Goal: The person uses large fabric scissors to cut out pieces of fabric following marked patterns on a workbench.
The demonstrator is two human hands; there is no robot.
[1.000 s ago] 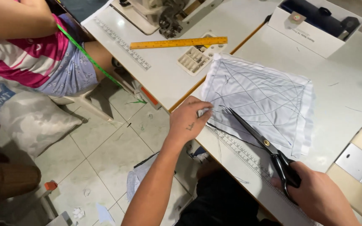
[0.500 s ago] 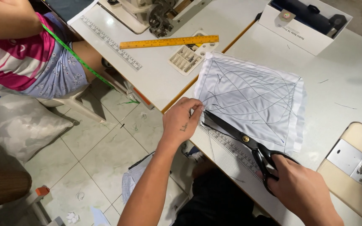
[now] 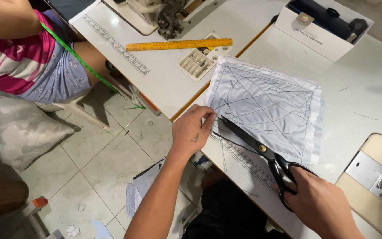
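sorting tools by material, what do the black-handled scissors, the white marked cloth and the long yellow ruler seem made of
Black-handled scissors: dark metal blades with a brass-coloured pivot screw; handles look coated or plastic.
White marked cloth: thin, soft woven or knit fabric, slightly glossy, edges layered and limp.
Long yellow ruler: rigid and flat, painted wood or plastic; cannot tell which.

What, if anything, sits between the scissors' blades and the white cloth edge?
Nothing visible. The scissors, held in the right hand, already have their blades at the near edge of the white cloth, where the left hand pinches it.

One scissors [image 3: 261,148], one cloth [image 3: 268,104], two sewing machines [image 3: 164,11]
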